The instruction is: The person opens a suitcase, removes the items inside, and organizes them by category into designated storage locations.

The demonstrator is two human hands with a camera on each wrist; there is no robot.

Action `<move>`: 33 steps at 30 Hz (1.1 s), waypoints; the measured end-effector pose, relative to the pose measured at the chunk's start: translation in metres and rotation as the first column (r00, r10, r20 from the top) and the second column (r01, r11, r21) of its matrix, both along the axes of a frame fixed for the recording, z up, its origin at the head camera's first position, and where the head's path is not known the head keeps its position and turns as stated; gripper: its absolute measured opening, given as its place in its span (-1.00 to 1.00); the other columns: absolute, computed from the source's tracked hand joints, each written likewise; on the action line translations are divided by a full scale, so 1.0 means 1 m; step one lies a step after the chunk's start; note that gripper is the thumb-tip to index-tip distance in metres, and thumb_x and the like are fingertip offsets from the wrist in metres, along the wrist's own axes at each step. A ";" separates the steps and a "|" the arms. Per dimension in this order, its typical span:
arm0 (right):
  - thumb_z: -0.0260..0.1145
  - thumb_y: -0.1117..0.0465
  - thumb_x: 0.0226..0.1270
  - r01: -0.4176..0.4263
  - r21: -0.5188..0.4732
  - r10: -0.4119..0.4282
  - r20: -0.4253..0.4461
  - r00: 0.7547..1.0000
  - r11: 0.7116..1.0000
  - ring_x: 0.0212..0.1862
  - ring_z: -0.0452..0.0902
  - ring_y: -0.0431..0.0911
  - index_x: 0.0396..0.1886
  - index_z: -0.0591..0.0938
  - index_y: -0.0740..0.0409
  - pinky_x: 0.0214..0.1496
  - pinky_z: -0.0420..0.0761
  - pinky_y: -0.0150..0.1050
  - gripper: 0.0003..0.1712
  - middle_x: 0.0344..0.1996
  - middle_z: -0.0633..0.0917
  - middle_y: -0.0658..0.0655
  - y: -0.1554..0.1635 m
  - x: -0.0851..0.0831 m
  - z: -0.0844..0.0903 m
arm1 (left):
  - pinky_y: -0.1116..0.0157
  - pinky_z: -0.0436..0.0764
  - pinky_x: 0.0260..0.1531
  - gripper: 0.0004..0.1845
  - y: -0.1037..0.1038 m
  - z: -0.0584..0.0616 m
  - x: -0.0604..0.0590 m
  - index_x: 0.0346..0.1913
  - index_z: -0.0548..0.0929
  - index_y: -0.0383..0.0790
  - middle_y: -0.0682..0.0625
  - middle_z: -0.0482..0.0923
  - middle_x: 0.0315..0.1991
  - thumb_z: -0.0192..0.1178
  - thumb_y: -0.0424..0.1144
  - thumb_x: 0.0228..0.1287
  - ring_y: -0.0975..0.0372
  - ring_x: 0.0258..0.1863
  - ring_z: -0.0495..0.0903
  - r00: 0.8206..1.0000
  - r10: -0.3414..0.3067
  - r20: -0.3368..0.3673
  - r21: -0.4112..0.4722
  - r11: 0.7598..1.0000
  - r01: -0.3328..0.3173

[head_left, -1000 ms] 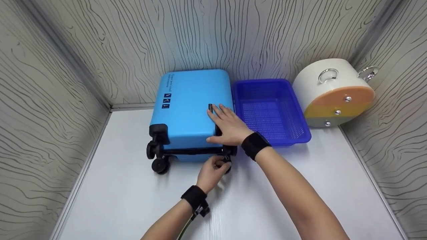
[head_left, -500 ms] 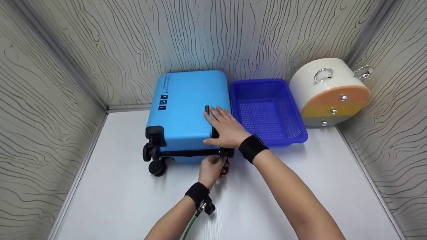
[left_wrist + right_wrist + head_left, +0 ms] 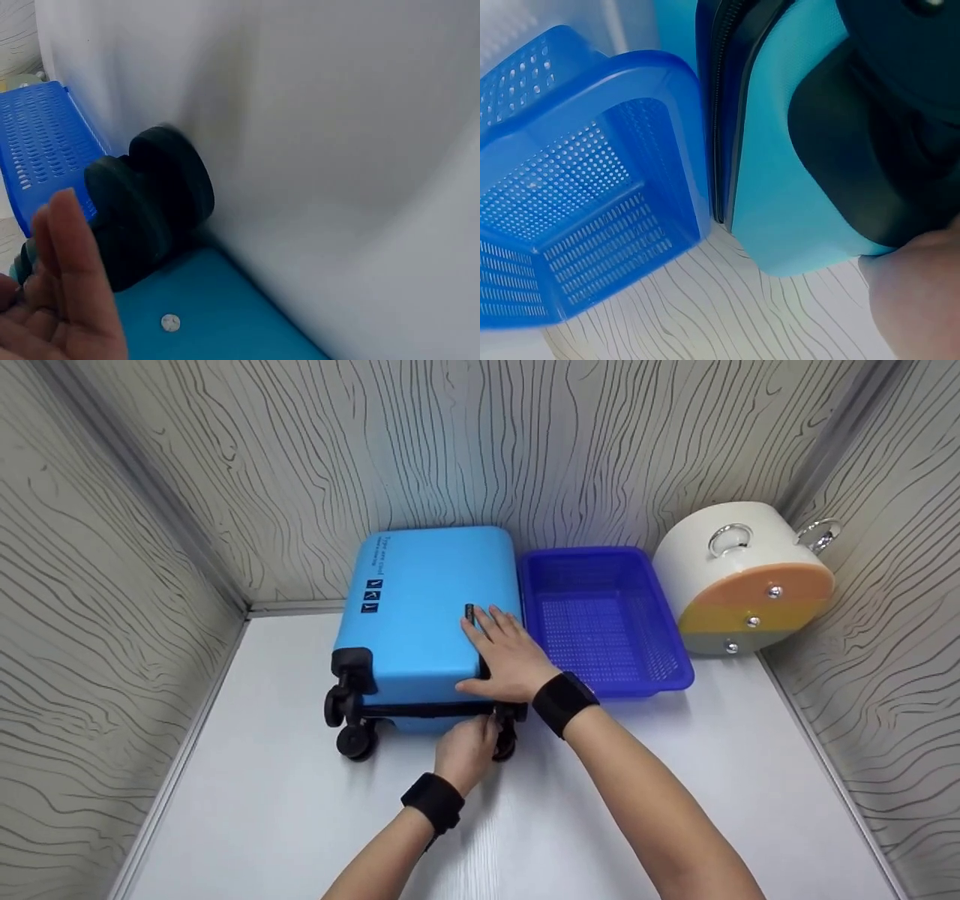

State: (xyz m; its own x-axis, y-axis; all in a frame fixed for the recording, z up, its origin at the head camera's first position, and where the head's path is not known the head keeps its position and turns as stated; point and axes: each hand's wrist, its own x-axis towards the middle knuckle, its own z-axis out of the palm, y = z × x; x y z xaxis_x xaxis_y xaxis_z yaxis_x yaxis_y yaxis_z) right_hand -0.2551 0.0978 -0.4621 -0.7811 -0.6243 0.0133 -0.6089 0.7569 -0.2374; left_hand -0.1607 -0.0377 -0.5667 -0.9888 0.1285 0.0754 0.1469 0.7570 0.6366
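A light blue suitcase (image 3: 427,577) lies flat with its black wheels (image 3: 356,741) facing me. My right hand (image 3: 511,661) rests on its near right corner, fingers spread over the top by a small black label. Low at the wheel end, my left hand (image 3: 465,750) reaches in just beside the right wheels, fingertips close under the black seam. The left wrist view shows its fingers (image 3: 82,277) bunched beside the black double wheel (image 3: 172,180); I cannot tell what they hold. In the right wrist view a dark zipper (image 3: 721,90) runs along the suitcase's side.
A blue perforated plastic basket (image 3: 682,660) stands right beside the suitcase. Farther right is a cream round-bodied case (image 3: 697,536) with an orange, yellow and grey-green front and silver ring handles. Wood-grain walls (image 3: 300,450) enclose the white table (image 3: 255,810).
My left hand has shifted from around the right wheels to their left side, its wrist turning over. The right hand stays on the suitcase corner. The head view has tilted slightly.
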 end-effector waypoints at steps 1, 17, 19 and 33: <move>0.15 -0.51 0.34 0.005 0.005 -0.005 0.002 1.000 1.000 0.64 -0.40 0.11 0.69 -0.14 0.00 0.60 -0.36 0.01 0.22 0.66 -0.18 0.19 0.000 0.000 -0.001 | 0.23 0.47 -0.55 -0.63 -0.001 0.000 0.001 -0.40 0.60 -0.01 0.14 0.46 -0.61 -0.06 -0.13 0.66 0.26 -0.63 0.46 1.000 -0.001 -0.007 0.004 1.000 0.001; 0.15 -0.53 0.32 0.004 0.004 -0.004 -0.009 1.000 1.000 0.64 -0.39 0.11 0.70 -0.09 -0.13 0.60 -0.36 0.02 0.17 0.66 -0.17 0.17 -0.002 0.002 -0.007 | 0.29 0.46 -0.53 -0.67 -0.019 -0.001 0.004 -0.40 0.71 -0.07 0.23 0.47 -0.59 0.11 -0.11 0.59 0.35 -0.61 0.43 0.994 -0.011 -0.107 0.015 1.000 0.013; 0.15 -0.53 0.33 0.003 0.002 -0.003 -0.010 1.000 1.000 0.64 -0.38 0.11 0.70 -0.08 -0.11 0.60 -0.35 0.03 0.17 0.66 -0.16 0.18 -0.002 0.001 -0.006 | 0.30 0.45 -0.55 -0.65 -0.021 -0.001 0.003 -0.46 0.67 -0.03 0.23 0.47 -0.60 0.12 -0.11 0.58 0.36 -0.63 0.42 0.992 -0.007 -0.127 0.000 1.000 0.007; 0.13 -0.54 0.33 0.011 0.011 -0.011 0.003 1.000 1.000 0.64 -0.42 0.09 0.70 -0.11 -0.14 0.60 -0.40 -0.02 0.17 0.66 -0.19 0.16 0.000 -0.001 -0.001 | 0.33 0.48 -0.57 -0.70 -0.048 -0.006 0.005 -0.46 0.67 0.05 0.26 0.55 -0.56 0.16 -0.16 0.54 0.40 -0.62 0.46 0.976 0.014 -0.216 -0.063 0.998 -0.028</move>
State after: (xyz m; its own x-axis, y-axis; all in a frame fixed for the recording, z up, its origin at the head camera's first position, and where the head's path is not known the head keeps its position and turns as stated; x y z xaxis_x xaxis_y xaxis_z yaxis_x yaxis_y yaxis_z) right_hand -0.2561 0.0976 -0.4630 -0.7880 -0.6157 0.0037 -0.5997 0.7661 -0.2311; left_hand -0.1554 -0.0858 -0.5725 -0.9528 0.1197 0.2792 0.2590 0.8001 0.5410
